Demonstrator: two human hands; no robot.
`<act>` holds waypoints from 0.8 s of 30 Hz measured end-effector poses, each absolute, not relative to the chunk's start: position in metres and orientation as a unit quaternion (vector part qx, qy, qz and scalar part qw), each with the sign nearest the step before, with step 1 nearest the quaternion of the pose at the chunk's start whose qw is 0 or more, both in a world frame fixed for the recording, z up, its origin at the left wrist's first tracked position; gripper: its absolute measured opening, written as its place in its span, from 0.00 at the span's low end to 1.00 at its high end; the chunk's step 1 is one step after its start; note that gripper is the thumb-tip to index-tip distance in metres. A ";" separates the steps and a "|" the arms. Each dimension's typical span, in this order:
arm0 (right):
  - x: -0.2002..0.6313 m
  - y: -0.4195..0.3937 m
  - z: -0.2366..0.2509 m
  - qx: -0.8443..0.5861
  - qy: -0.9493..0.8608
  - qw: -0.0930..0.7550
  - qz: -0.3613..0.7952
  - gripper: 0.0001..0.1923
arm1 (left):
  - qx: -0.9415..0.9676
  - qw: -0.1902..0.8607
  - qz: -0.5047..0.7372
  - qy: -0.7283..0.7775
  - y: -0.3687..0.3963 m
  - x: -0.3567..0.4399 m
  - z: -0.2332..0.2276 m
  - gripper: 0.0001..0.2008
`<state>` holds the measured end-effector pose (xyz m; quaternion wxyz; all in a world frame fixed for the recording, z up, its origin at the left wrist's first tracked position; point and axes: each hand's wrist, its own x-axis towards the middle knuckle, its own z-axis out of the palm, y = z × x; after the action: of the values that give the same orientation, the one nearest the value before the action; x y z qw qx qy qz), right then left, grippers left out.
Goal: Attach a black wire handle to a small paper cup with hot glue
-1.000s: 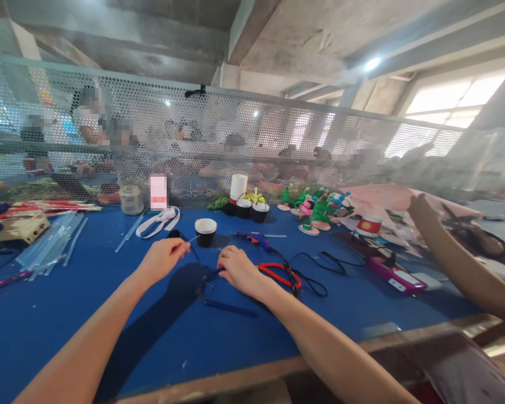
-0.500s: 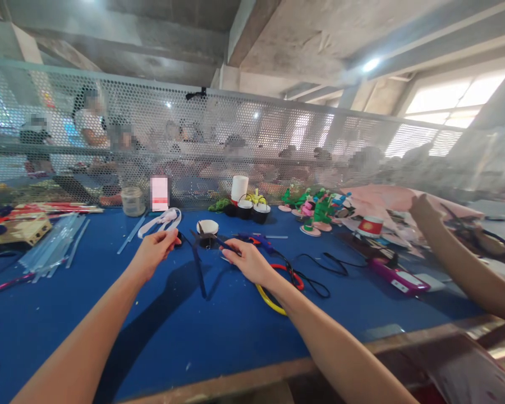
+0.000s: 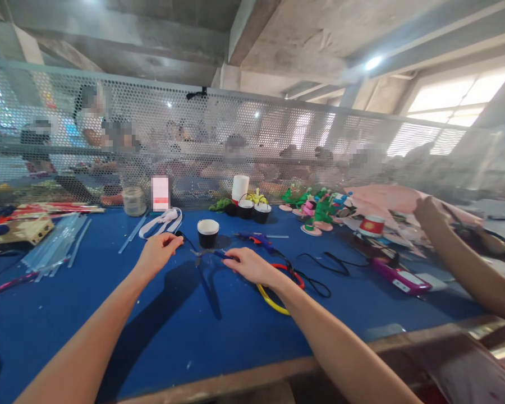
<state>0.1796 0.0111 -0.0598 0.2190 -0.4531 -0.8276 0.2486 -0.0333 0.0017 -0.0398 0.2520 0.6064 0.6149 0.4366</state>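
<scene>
My left hand (image 3: pixel 156 252) pinches a thin black wire (image 3: pixel 184 238) just above the blue table (image 3: pixel 109 314). My right hand (image 3: pixel 251 265) grips the blue handles of small pliers (image 3: pixel 208 253), whose jaws point left toward the wire, between my two hands. A black cup with a white inside (image 3: pixel 207 232) stands just behind the pliers. Red and yellow handled scissors (image 3: pixel 278 286) lie under my right wrist. A blue glue gun (image 3: pixel 256 240) rests behind my right hand.
Clear glue sticks (image 3: pixel 54 244) lie at the left, with a white ribbon (image 3: pixel 162 222) and a jar (image 3: pixel 133 200) behind. Small black pots (image 3: pixel 252 210) and green craft figures (image 3: pixel 317 210) stand at the back. Another person's arm (image 3: pixel 463 258) reaches in at the right. A perforated screen (image 3: pixel 252 146) bounds the table.
My right hand lifted the pliers off the table and brought them toward the wire, uncovering the scissors. My left hand rose slightly with the wire and stays near the cup.
</scene>
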 end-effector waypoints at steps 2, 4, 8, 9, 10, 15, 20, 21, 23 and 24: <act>0.182 0.012 -0.057 -0.442 -0.823 0.233 0.269 0.12 | 0.614 0.211 0.416 0.637 0.005 -0.036 -0.041 0.17; 0.182 0.013 -0.056 -0.430 -0.828 0.215 0.290 0.12 | 0.602 0.178 0.417 0.658 0.011 -0.042 -0.039 0.20; 0.180 0.016 -0.061 -0.415 -0.857 0.129 0.278 0.11 | 0.595 0.086 0.392 0.696 0.031 -0.053 -0.027 0.18; 0.179 0.016 -0.062 -0.413 -0.863 0.116 0.268 0.11 | 0.624 0.043 0.344 0.700 0.037 -0.055 -0.025 0.16; 0.180 0.017 -0.063 -0.407 -0.870 0.111 0.256 0.11 | 0.650 0.003 0.276 0.708 0.043 -0.056 -0.025 0.15; 0.181 0.018 -0.065 -0.334 -0.919 0.099 0.181 0.10 | 0.699 -0.019 0.203 0.686 0.068 -0.046 -0.040 0.14; 0.174 0.016 -0.071 -0.322 -0.936 0.086 0.115 0.11 | 0.743 -0.010 0.162 0.650 0.084 -0.035 -0.058 0.13; 0.173 0.016 -0.073 -0.329 -0.935 0.087 0.105 0.12 | 0.749 -0.007 0.154 0.644 0.086 -0.034 -0.060 0.13; 0.171 0.017 -0.075 -0.348 -0.929 0.092 0.084 0.12 | 0.758 0.000 0.143 0.637 0.087 -0.034 -0.062 0.11; 0.171 0.017 -0.075 -0.361 -0.925 0.096 0.073 0.12 | 0.760 0.003 0.139 0.635 0.086 -0.035 -0.062 0.11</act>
<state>0.1709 0.0175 -0.0754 0.0963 -0.3606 -0.9248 0.0733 -0.0346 0.0863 -0.0622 0.0028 0.7599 0.6349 0.1392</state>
